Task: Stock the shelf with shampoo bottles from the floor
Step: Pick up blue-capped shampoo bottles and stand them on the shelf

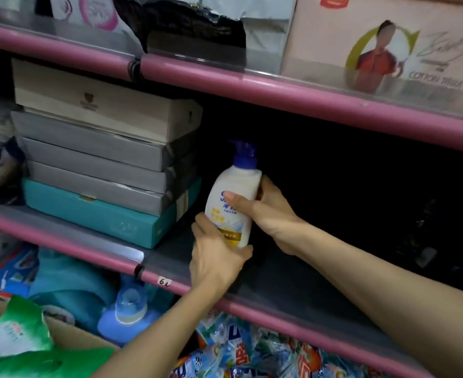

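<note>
White bottle [233, 203] right of the stacked boxes [102, 159]: we clasp it, left hand [216, 257] low, right hand [268, 211] higher, fingers wrapped around it.

"COTTON TISSUE" box [383, 47]; "6" tag [164, 282]

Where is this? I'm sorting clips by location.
Probably a small shop: pink-edged shelves with a handwritten price tag, stacked boxes, detergent packets below, and a shampoo bottle being shelved.
</note>
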The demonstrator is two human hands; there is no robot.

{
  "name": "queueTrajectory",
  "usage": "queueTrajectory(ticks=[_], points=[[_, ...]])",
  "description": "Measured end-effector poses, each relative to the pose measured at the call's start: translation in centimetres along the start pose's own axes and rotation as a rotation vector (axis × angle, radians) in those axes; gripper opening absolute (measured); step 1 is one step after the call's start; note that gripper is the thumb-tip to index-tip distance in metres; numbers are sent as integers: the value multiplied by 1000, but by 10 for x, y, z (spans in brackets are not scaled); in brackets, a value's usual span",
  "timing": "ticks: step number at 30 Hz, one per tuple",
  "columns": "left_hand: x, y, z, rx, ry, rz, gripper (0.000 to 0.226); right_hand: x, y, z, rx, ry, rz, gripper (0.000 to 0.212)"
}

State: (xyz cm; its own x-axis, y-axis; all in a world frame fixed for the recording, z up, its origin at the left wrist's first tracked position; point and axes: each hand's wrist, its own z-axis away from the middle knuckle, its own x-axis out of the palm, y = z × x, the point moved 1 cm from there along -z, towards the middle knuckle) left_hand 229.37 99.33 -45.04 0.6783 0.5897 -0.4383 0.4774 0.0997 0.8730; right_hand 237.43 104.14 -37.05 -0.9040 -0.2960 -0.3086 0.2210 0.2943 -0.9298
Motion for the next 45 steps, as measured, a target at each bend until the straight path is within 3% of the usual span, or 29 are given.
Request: queueTrajectory(ticks=[5, 9, 12, 19, 28, 37, 45], points=[[5, -6, -12, 34, 24, -31, 78, -3, 8, -9, -37, -59, 42, 52], [7, -7, -14, 29, 45, 15, 86, -10, -10, -19, -167, -11, 238, 62], [7, -7, -17, 42, 62, -3, 84, -15, -21, -25, -247, -5, 422, 54], [20, -7, -60, 30, 25, -127, 86, -14, -12, -57, -257, 37, 553, 56], [54, -12, -120, -8, 33, -76, 95, -21, 8, -115, -222, 87, 442, 58], [73, -12, -147, 7, 31, -86, 109, -24, 34, -149, -298, 302, 425, 65], [77, -11, -155, 20, 32, -54, 104, -27, 38, -159, -316, 297, 424, 62]])
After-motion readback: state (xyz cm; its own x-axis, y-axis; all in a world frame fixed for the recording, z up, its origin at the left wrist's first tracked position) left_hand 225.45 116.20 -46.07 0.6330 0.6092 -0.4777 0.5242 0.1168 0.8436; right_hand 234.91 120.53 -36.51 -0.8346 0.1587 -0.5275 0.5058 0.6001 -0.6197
